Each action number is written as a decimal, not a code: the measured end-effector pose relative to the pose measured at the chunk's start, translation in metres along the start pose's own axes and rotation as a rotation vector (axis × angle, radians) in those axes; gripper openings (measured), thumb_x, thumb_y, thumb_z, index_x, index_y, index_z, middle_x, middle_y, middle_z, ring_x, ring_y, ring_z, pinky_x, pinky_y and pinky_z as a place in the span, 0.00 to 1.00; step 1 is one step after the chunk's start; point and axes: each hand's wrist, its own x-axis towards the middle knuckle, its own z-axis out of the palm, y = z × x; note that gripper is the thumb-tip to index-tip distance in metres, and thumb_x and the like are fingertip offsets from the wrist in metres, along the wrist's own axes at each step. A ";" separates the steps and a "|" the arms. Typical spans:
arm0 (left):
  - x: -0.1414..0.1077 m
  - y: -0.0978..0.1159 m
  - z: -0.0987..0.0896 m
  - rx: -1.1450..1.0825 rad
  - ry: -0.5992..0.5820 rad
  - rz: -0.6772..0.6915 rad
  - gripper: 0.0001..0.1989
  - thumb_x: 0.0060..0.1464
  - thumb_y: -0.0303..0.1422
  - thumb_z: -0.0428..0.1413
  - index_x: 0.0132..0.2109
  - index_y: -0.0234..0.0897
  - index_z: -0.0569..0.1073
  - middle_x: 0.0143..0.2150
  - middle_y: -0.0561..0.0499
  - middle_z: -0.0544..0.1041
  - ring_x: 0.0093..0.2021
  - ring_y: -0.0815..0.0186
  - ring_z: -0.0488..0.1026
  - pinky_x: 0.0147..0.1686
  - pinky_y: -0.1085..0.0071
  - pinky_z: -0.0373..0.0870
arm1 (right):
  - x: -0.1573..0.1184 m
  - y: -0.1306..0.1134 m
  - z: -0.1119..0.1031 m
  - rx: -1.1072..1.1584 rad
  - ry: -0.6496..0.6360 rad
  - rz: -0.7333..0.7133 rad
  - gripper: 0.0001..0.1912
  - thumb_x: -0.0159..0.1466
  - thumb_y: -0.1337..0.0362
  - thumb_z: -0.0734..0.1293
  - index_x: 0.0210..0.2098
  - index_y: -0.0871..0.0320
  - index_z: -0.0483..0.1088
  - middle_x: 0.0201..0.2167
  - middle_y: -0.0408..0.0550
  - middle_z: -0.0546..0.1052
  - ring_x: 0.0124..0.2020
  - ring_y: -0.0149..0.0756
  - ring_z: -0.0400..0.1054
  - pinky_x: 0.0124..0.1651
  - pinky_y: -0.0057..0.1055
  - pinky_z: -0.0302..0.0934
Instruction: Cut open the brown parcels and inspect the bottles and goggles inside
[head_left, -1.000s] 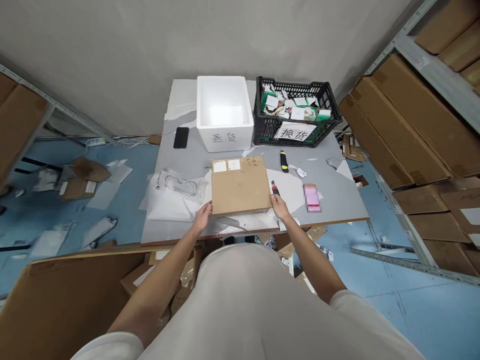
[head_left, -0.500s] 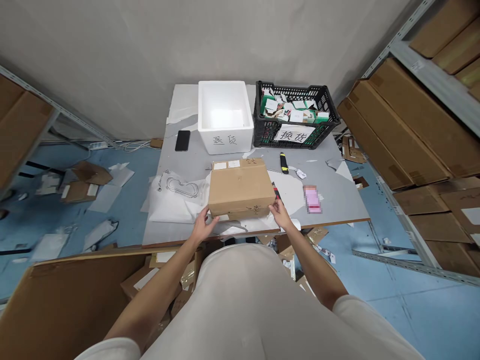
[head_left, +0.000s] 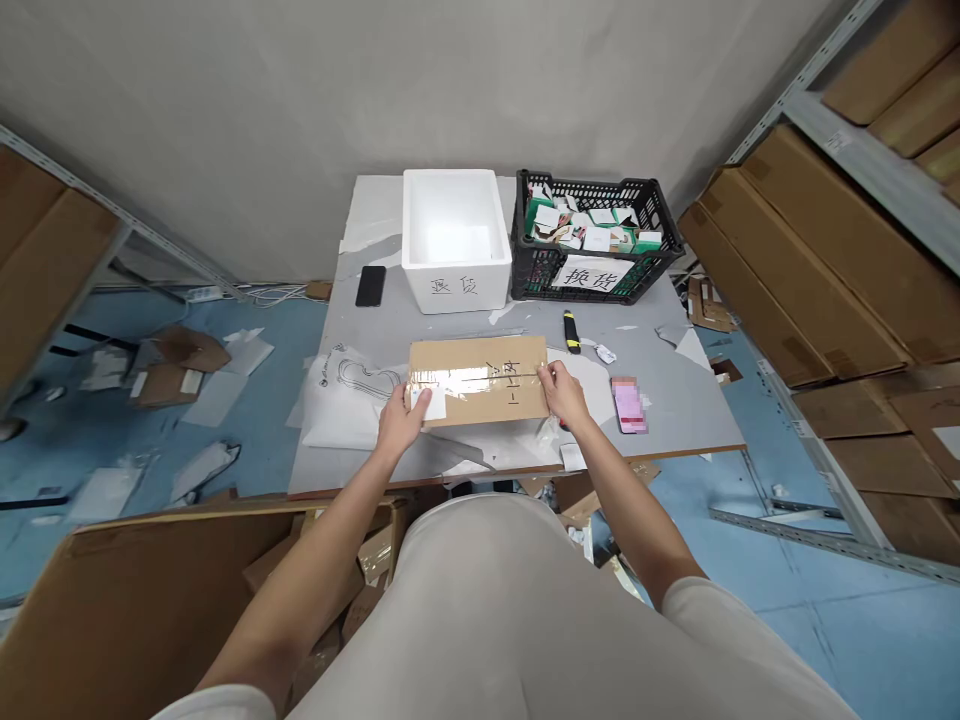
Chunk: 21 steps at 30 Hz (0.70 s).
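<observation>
Between my hands is a cardboard box (head_left: 480, 380), its side with clear tape, a white label and handwritten marks turned up toward me. My left hand (head_left: 403, 418) grips the box's left end, thumb over the white label. At the right end, my right hand (head_left: 564, 392) holds the box with thumb and fingers. A white plastic bag (head_left: 341, 405) with a printed outline lies left of the box. To the right are a yellow-and-black box cutter (head_left: 571, 332) and a phone with a pink screen (head_left: 628, 405).
At the back of the table (head_left: 345, 330) stand a white foam box (head_left: 457, 285) and a black crate (head_left: 592, 275) with small cartons. A black phone (head_left: 370, 286) lies at left. Shelves with cardboard boxes (head_left: 817, 260) flank the right; a large open carton (head_left: 150, 600) stands below left.
The box has been tipped in my hands, so its taped, labelled side now faces up instead of its broad plain face. My hands have shifted up along its ends.
</observation>
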 end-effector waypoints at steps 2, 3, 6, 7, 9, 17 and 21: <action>0.013 0.007 0.002 0.029 -0.021 -0.014 0.27 0.55 0.52 0.50 0.54 0.39 0.69 0.48 0.43 0.78 0.48 0.54 0.74 0.48 0.62 0.69 | 0.012 -0.004 -0.001 -0.016 -0.001 0.023 0.21 0.67 0.46 0.51 0.40 0.54 0.64 0.36 0.51 0.76 0.37 0.44 0.69 0.37 0.32 0.55; 0.020 0.010 0.003 0.035 -0.025 -0.024 0.27 0.55 0.52 0.50 0.53 0.38 0.69 0.48 0.43 0.78 0.49 0.53 0.74 0.48 0.61 0.68 | 0.018 -0.006 -0.001 -0.011 -0.004 0.028 0.21 0.67 0.46 0.51 0.40 0.54 0.64 0.37 0.51 0.76 0.38 0.44 0.69 0.38 0.33 0.56; 0.039 0.015 0.006 0.008 -0.019 -0.058 0.26 0.54 0.52 0.51 0.52 0.38 0.70 0.49 0.42 0.78 0.49 0.53 0.74 0.47 0.61 0.68 | 0.034 -0.010 0.000 0.015 -0.026 0.013 0.21 0.67 0.46 0.52 0.39 0.55 0.64 0.39 0.52 0.76 0.41 0.44 0.70 0.39 0.33 0.58; 0.043 0.015 0.006 -0.009 -0.020 -0.069 0.26 0.54 0.52 0.51 0.52 0.38 0.70 0.48 0.43 0.78 0.49 0.53 0.74 0.47 0.62 0.68 | 0.037 -0.011 0.001 0.016 -0.034 0.008 0.20 0.67 0.46 0.53 0.39 0.55 0.64 0.39 0.52 0.76 0.41 0.44 0.70 0.40 0.33 0.59; 0.046 0.011 0.006 -0.031 -0.027 -0.072 0.25 0.54 0.51 0.52 0.51 0.39 0.71 0.48 0.44 0.78 0.48 0.54 0.74 0.47 0.63 0.68 | 0.040 -0.011 0.003 0.023 -0.061 0.009 0.19 0.67 0.46 0.54 0.39 0.54 0.64 0.38 0.52 0.76 0.41 0.43 0.70 0.41 0.34 0.60; 0.041 -0.007 0.007 0.006 -0.026 -0.065 0.27 0.53 0.53 0.51 0.52 0.40 0.70 0.48 0.44 0.78 0.48 0.54 0.74 0.47 0.61 0.69 | 0.046 -0.002 0.007 0.416 -0.297 0.150 0.19 0.63 0.44 0.60 0.37 0.55 0.63 0.42 0.52 0.75 0.32 0.34 0.70 0.30 0.34 0.69; 0.065 0.003 0.007 0.040 -0.004 -0.088 0.25 0.53 0.52 0.51 0.48 0.38 0.72 0.47 0.41 0.78 0.48 0.50 0.74 0.47 0.58 0.68 | 0.069 -0.013 0.015 0.474 -0.308 0.160 0.21 0.61 0.43 0.61 0.36 0.56 0.62 0.38 0.51 0.75 0.31 0.33 0.70 0.29 0.32 0.70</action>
